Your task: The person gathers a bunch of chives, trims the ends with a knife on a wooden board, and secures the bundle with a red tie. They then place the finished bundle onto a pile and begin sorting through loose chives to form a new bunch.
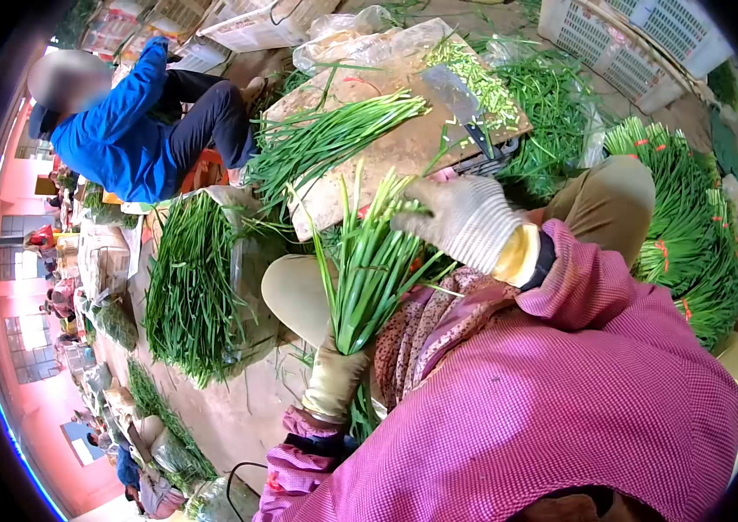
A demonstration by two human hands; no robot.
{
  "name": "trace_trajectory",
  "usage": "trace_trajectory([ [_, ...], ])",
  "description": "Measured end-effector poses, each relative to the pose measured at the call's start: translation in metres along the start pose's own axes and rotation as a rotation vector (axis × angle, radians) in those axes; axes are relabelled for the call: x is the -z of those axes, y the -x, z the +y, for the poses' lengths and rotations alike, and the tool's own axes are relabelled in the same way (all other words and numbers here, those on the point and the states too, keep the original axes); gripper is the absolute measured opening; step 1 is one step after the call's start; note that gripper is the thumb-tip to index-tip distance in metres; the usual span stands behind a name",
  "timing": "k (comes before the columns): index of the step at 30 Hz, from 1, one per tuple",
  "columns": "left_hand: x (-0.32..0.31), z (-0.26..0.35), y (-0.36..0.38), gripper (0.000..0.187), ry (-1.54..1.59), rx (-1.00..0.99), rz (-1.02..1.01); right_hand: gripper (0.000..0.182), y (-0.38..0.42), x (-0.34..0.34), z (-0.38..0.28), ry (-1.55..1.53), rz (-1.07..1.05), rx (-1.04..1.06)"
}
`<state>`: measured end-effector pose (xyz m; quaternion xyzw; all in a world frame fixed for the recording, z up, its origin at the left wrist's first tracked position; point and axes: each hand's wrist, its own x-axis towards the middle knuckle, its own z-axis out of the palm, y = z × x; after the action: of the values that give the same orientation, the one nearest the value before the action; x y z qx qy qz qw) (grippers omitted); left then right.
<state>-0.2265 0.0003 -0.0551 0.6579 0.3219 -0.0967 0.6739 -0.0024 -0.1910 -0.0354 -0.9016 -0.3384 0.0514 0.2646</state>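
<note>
Green, slender stalks (367, 277) fill the left grip (336, 376); closure of the right grip (456, 216) unclear.

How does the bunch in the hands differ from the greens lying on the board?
The held bunch is gathered tight in the left hand, while the board greens lie loose on the board. The held bunch looks smaller; the board greens make a larger, wider heap. Both are long, thin and green with paler ends.

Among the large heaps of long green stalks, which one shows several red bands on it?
The far-right heap, beyond the bent knee: several red bands show on it, while the left-hand heap shows none.
</note>
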Motion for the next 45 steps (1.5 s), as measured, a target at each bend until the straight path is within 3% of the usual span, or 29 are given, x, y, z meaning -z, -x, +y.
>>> trace_trajectory([
  [3,-0.008,-0.003,0.002,0.057,-0.048,-0.014,0.068,0.045,-0.006,-0.01,0.005,0.244,-0.232,0.009],
  [5,-0.009,-0.015,-0.001,0.057,-0.075,-0.069,0.083,0.045,-0.011,-0.019,0.007,0.213,-0.256,0.071],
  [6,-0.009,-0.02,-0.002,0.057,-0.107,-0.123,0.096,0.045,-0.011,-0.019,0.006,0.18,-0.28,0.13],
  [7,-0.008,-0.023,-0.001,0.057,-0.106,-0.122,0.095,0.043,-0.012,-0.016,0.004,0.097,-0.341,0.035],
  [13,-0.015,-0.019,0.002,0.053,-0.125,-0.155,0.11,0.042,-0.011,-0.046,0.022,-0.065,-0.223,0.07],
  [15,-0.014,-0.024,-0.003,0.054,-0.123,-0.168,0.099,0.042,-0.013,-0.054,0.02,-0.41,-0.315,-0.013],
  [17,-0.013,-0.025,-0.004,0.054,-0.192,-0.118,0.127,0.039,-0.006,-0.055,0.021,-0.325,-0.269,0.095],
  [19,-0.016,-0.018,0.0,0.054,-0.169,-0.074,0.117,0.035,-0.008,-0.061,0.022,-0.629,-0.356,-0.172],
  [20,-0.018,-0.014,0.001,0.054,-0.147,-0.033,0.108,0.031,-0.005,-0.063,0.021,-0.445,-0.085,-0.047],
  [22,-0.008,-0.031,-0.001,0.055,-0.137,-0.041,0.083,0.027,-0.032,-0.052,0.034,-0.095,-0.169,-0.409],
  [23,-0.004,-0.038,-0.002,0.055,-0.128,-0.049,0.062,0.025,-0.036,-0.044,0.053,-0.113,-0.048,-0.486],
  [24,-0.008,-0.023,0.006,0.055,-0.146,0.019,0.067,0.023,-0.039,-0.041,0.074,-0.023,0.38,-0.433],
  [26,0.001,-0.037,0.007,0.055,-0.052,0.052,0.025,0.021,-0.049,-0.016,0.127,0.027,0.644,-0.272],
  [27,0.002,-0.038,0.008,0.055,0.043,0.086,-0.017,0.022,-0.053,0.0,0.133,0.231,0.666,-0.176],
  [28,0.002,-0.038,0.01,0.05,0.073,0.078,-0.033,0.024,-0.048,0.004,0.131,0.023,0.417,-0.266],
  [30,0.003,-0.039,0.008,0.046,0.084,0.096,-0.047,0.029,-0.026,0.005,0.099,-0.404,0.12,-0.224],
  [32,0.004,-0.037,0.006,0.044,0.063,0.144,-0.06,0.034,-0.009,0.006,0.059,-0.566,-0.083,-0.155],
  [33,0.003,-0.035,0.007,0.044,0.061,0.145,-0.057,0.036,-0.005,0.012,0.036,-0.507,-0.238,-0.219],
  [35,-0.003,-0.028,0.009,0.045,0.109,0.129,-0.103,0.039,-0.003,-0.01,0.024,-0.347,0.021,-0.045],
  [36,-0.009,-0.026,0.011,0.045,0.154,0.132,-0.081,0.039,-0.004,-0.014,0.016,-0.38,-0.084,-0.121],
  [37,-0.011,-0.027,0.011,0.045,0.166,0.095,-0.084,0.04,-0.002,-0.012,0.01,-0.407,-0.098,-0.018],
  [39,-0.011,-0.032,0.01,0.048,0.127,0.144,-0.09,0.042,0.007,-0.027,-0.004,-0.497,-0.017,0.063],
  [40,-0.013,-0.032,0.009,0.048,0.128,0.141,-0.09,0.043,0.01,-0.029,-0.01,-0.366,0.011,0.108],
  [44,-0.025,-0.033,0.009,0.053,0.163,0.13,-0.052,0.037,0.01,-0.041,-0.033,-0.033,-0.36,0.113],
  [45,-0.029,-0.031,0.008,0.054,0.205,0.114,-0.047,0.033,0.012,-0.05,-0.035,-0.09,-0.422,0.157],
])
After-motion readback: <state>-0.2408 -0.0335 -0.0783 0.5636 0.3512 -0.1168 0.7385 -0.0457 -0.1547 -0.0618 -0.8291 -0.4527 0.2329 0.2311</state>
